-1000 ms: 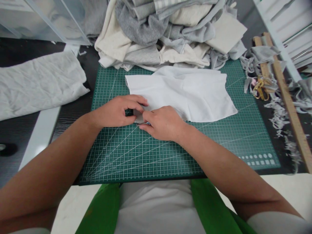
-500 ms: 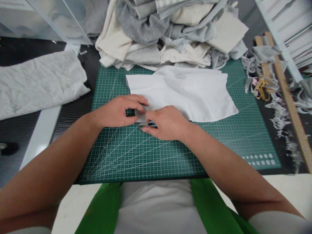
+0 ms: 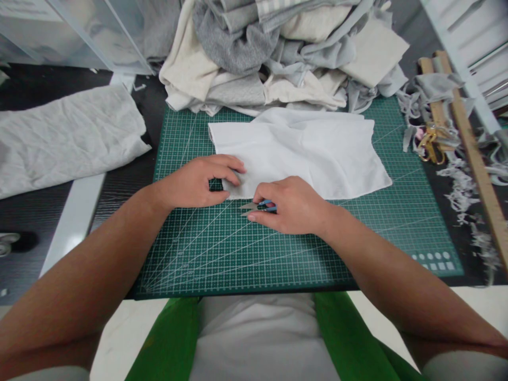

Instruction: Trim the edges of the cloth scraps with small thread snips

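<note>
A white cloth (image 3: 313,151) lies spread on a green gridded cutting mat (image 3: 222,254). My left hand (image 3: 198,182) rests at the cloth's lower left corner, its curved fingertips on the fabric and the thumb apart by the lower edge. In my right hand (image 3: 296,205) is a pair of thread snips (image 3: 266,206) with blue handles. Their pointed blades are apart and face left, just below the cloth's lower edge. The palm hides the rear of the snips.
Folded grey and cream fabrics (image 3: 273,58) are heaped at the mat's far edge. Another pale cloth (image 3: 71,137) lies to the left. On the right are gold-handled scissors (image 3: 431,145), a wooden ruler (image 3: 474,164) and fabric scraps (image 3: 462,185). A clear plastic bin (image 3: 103,37) stands back left.
My right hand has drawn back to the right with the snips, baring their blades and the cloth's corner. My left hand stays at about the same spot on the cloth.
</note>
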Demonstrator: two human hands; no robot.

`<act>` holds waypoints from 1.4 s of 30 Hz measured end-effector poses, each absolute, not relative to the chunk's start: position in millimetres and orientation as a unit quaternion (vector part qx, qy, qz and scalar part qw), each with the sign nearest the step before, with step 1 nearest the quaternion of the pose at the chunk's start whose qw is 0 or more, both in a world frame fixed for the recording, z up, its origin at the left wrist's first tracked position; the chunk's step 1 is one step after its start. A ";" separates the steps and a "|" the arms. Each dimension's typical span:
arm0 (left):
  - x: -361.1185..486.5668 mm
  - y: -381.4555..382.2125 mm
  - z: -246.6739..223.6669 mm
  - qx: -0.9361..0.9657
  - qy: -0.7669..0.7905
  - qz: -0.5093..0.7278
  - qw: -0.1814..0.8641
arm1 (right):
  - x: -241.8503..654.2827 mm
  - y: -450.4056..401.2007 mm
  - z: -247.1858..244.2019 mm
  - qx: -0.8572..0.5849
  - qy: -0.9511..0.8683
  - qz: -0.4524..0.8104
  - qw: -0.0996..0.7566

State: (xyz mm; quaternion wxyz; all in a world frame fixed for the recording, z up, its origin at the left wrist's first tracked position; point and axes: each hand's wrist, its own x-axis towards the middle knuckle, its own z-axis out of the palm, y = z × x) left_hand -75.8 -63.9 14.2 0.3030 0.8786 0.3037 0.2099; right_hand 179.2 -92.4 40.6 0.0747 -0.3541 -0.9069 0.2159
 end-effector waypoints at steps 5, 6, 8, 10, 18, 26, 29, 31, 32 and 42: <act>-74.5 -63.9 13.7 0.878 0.301 0.217 0.301 | 214.3 -92.8 39.4 -0.428 -0.858 0.233 0.162; -74.2 -63.9 13.4 0.878 0.301 0.218 0.300 | 219.1 -91.7 38.3 -0.451 -0.842 0.227 0.191; -73.5 -64.2 12.6 0.878 0.301 0.224 0.297 | 225.6 -89.2 35.8 -0.482 -0.816 0.210 0.241; -72.7 -64.8 11.9 0.877 0.300 0.239 0.289 | 228.9 -87.1 33.6 -0.503 -0.796 0.189 0.277; -69.5 -66.1 12.6 0.877 0.339 0.306 0.146 | 234.8 -82.3 27.4 -0.543 -0.775 0.136 0.294; -67.2 -65.4 7.9 0.907 0.337 0.207 0.148 | 235.3 -82.5 31.6 -0.564 -0.779 0.143 0.233; -68.8 -65.1 9.7 0.897 0.348 0.201 0.181 | 234.1 -83.6 32.4 -0.568 -0.781 0.142 0.217; -70.4 -64.7 11.3 0.895 0.347 0.200 0.195 | 233.7 -83.8 31.5 -0.565 -0.782 0.145 0.219; -71.1 -64.4 11.9 0.896 0.342 0.200 0.199 | 233.7 -83.7 30.9 -0.562 -0.783 0.149 0.221; -72.6 -68.9 14.2 0.896 0.357 0.232 0.126 | 236.6 -78.8 27.4 -0.587 -0.755 0.147 0.254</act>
